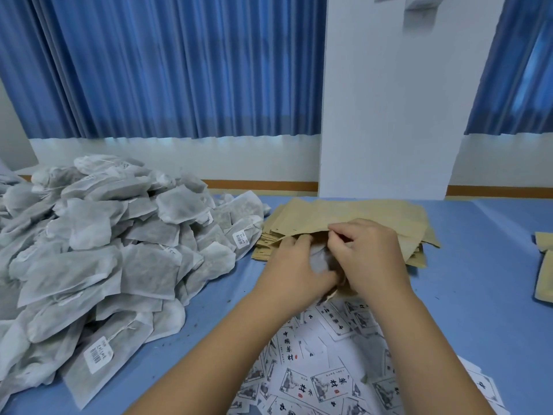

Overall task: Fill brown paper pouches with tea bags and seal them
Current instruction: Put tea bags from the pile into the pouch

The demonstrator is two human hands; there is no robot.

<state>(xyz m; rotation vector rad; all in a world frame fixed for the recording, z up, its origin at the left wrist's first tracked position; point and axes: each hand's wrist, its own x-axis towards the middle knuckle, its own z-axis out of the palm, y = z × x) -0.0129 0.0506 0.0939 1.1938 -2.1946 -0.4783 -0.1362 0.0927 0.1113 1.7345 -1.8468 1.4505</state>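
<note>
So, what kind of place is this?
Probably a small hand-packing workroom: a big heap of tea bags, a stack of brown pouches and loose printed labels lie on one blue table.

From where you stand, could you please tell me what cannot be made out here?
In the head view:
- the tea bag: mostly covered by the left hand and right hand; its depth in the pouch is unclear.
- the pouch mouth: hidden behind the right fingers pinching it.
- brown pieces at the right: cut off by the frame edge.
- tag print on the tea bag pile: too small to read.
</note>
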